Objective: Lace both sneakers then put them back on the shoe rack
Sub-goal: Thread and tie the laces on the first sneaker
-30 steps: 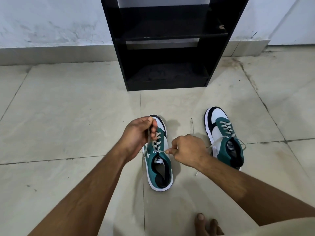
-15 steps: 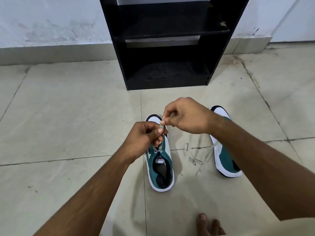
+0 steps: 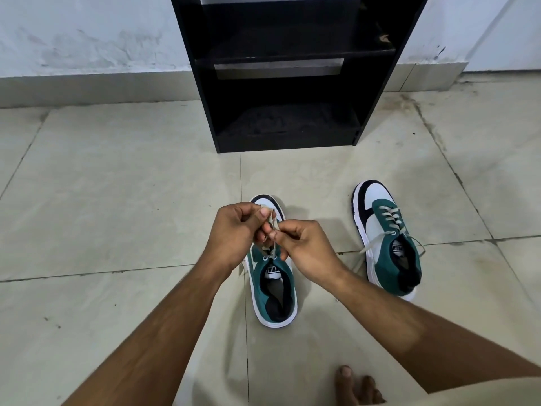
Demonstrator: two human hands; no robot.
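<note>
We have both hands, left hand (image 3: 234, 230) and right hand (image 3: 304, 247), pinching the lace (image 3: 270, 222) over the near sneaker (image 3: 273, 285) on the floor; the far sneaker (image 3: 386, 241) looks laced (ends loose), and the shoe rack (image 3: 288, 68) waits, we judge.

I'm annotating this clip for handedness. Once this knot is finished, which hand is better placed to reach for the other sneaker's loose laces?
Right. The right hand is nearer to the green-and-white sneaker on the right, whose loose grey laces trail toward it. The left hand would have to cross over.
</note>
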